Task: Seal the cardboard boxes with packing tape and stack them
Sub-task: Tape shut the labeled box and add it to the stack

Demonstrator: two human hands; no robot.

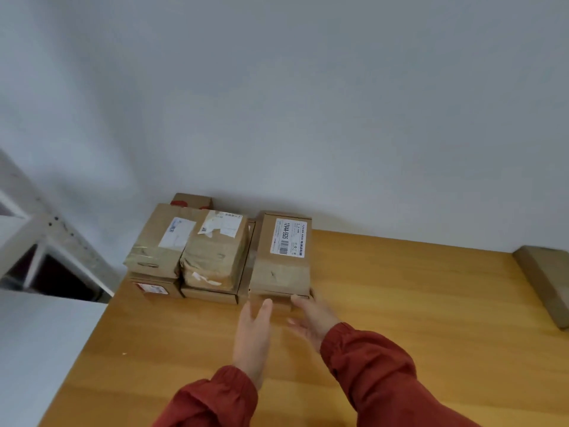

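A taped cardboard box (281,257) with a white barcode label stands near the wall at the back of the wooden table (400,318). To its left are two stacks of taped boxes: a left stack (157,245) and a middle stack (215,254), each on lower boxes. My left hand (254,331) reaches out with straight fingers at the near face of the labelled box. My right hand (311,318) is beside it, fingers spread, at the box's near right corner. Neither hand holds anything. Whether the fingertips touch the box is unclear. No tape roll is visible.
A flat cardboard piece (545,282) lies at the table's right edge. A small box with red marks (192,201) sits behind the stacks against the grey wall. A white shelf frame (40,248) stands left of the table.
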